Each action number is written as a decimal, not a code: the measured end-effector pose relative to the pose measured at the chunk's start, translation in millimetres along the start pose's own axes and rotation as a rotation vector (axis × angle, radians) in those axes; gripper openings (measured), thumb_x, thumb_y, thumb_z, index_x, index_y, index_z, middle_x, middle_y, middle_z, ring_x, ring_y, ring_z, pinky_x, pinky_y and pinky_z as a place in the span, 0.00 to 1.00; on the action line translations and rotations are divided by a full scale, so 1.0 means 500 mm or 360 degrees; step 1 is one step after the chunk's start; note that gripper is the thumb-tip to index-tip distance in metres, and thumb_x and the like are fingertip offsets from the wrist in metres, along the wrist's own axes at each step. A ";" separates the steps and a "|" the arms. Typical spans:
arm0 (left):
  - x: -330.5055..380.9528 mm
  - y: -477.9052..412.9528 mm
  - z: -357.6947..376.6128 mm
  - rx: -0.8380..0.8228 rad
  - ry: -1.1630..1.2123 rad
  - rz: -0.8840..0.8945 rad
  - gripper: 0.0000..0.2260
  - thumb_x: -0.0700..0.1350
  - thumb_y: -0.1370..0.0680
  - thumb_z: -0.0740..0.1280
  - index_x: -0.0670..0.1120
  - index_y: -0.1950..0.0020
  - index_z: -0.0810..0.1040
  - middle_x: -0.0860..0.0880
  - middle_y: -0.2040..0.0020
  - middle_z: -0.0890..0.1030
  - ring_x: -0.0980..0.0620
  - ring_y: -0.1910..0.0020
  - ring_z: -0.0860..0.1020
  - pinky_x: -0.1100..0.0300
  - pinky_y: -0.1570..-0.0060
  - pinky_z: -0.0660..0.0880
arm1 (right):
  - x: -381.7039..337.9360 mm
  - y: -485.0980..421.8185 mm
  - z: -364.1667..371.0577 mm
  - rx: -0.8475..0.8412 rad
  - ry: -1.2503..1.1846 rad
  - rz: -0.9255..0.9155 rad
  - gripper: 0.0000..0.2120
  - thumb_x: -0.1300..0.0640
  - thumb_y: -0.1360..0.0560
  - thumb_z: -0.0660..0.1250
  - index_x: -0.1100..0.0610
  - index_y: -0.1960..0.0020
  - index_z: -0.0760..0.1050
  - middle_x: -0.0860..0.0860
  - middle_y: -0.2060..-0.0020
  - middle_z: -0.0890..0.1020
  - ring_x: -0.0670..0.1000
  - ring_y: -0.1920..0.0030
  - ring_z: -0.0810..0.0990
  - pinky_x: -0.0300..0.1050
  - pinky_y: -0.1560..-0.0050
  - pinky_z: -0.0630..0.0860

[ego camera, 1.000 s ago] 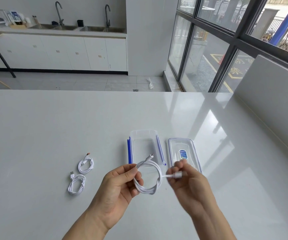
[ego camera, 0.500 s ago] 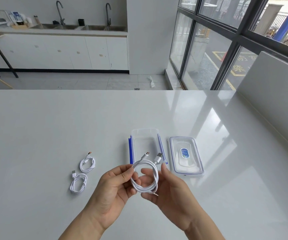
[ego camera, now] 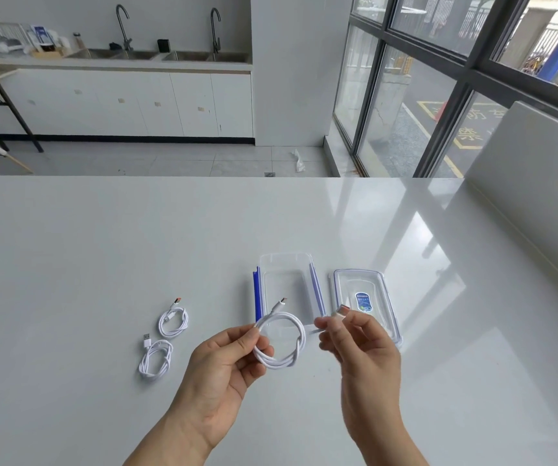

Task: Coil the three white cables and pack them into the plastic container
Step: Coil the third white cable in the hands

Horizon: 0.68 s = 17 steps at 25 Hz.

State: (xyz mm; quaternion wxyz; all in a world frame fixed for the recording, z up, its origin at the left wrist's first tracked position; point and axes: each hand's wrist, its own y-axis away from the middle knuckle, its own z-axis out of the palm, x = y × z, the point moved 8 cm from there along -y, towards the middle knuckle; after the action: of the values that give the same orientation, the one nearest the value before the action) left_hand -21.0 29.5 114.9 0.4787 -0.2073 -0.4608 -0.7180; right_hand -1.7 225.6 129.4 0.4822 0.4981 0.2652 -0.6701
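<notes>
Left hand (ego camera: 223, 368) grip holds a coiled white cable (ego camera: 279, 362), right hand (ego camera: 365, 358) pinches its plug; the open container (ego camera: 284, 260) lies just beyond at twelve o'clock, lengthwise away.

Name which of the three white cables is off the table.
The coil in the left hand, its plug pinched by the right hand; the far coil and near coil lie on the table.

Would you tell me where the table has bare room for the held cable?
Bare table left of the two coiled cables, beyond the clear plastic pieces, and right of the labelled one. Tight between cables and left hand.
</notes>
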 end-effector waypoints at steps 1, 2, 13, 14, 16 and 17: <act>-0.001 -0.002 -0.004 0.0015 -0.0028 0.0006 0.07 0.37 0.30 0.69 0.37 0.54 0.80 0.43 0.67 0.82 0.51 0.70 0.80 0.63 0.72 0.76 | -0.026 0.003 0.000 -0.0049 0.0233 -0.0222 0.00 0.58 0.29 0.73 0.54 0.59 0.82 0.55 0.59 0.87 0.54 0.62 0.82 0.47 0.56 0.79; -0.002 -0.003 -0.005 0.0024 -0.0054 0.0017 0.06 0.36 0.28 0.69 0.36 0.53 0.80 0.42 0.67 0.82 0.50 0.70 0.81 0.63 0.72 0.76 | -0.048 0.004 0.005 -0.0136 0.0508 -0.0437 0.02 0.58 0.28 0.72 0.52 0.57 0.84 0.52 0.58 0.87 0.52 0.60 0.83 0.46 0.55 0.80; 0.002 0.002 0.045 0.0001 -0.0350 0.0181 0.04 0.32 0.25 0.68 0.34 0.52 0.82 0.37 0.63 0.83 0.46 0.67 0.81 0.60 0.72 0.76 | -0.089 0.011 0.063 -0.0287 0.1709 -0.1144 0.03 0.54 0.32 0.76 0.47 0.60 0.84 0.43 0.64 0.79 0.48 0.63 0.79 0.39 0.66 0.72; 0.003 0.004 0.049 -0.0011 -0.0378 0.0197 0.04 0.32 0.25 0.69 0.34 0.53 0.82 0.37 0.63 0.83 0.47 0.67 0.81 0.60 0.72 0.76 | -0.084 0.012 0.067 -0.0253 0.1739 -0.1178 0.03 0.55 0.33 0.76 0.49 0.62 0.83 0.44 0.64 0.79 0.48 0.63 0.79 0.40 0.67 0.73; -0.002 0.007 0.054 -0.0022 -0.0403 0.0197 0.04 0.32 0.24 0.68 0.34 0.53 0.82 0.36 0.64 0.83 0.47 0.68 0.80 0.60 0.72 0.75 | -0.070 0.014 0.071 -0.0217 0.1742 -0.1229 0.04 0.57 0.31 0.76 0.52 0.62 0.81 0.45 0.64 0.79 0.49 0.63 0.78 0.44 0.66 0.75; -0.006 0.008 0.054 -0.0023 -0.0399 0.0177 0.04 0.32 0.24 0.68 0.34 0.53 0.82 0.36 0.64 0.83 0.47 0.68 0.80 0.59 0.72 0.75 | -0.061 0.017 0.069 -0.0209 0.1713 -0.1266 0.05 0.58 0.30 0.75 0.54 0.62 0.80 0.46 0.63 0.79 0.50 0.62 0.78 0.45 0.65 0.75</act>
State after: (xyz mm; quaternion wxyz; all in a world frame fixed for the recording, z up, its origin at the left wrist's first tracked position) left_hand -20.2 53.7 127.7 0.4548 -0.3241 -0.4996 -0.6622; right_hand -7.2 205.1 171.4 0.0286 0.5968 0.6720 -0.4375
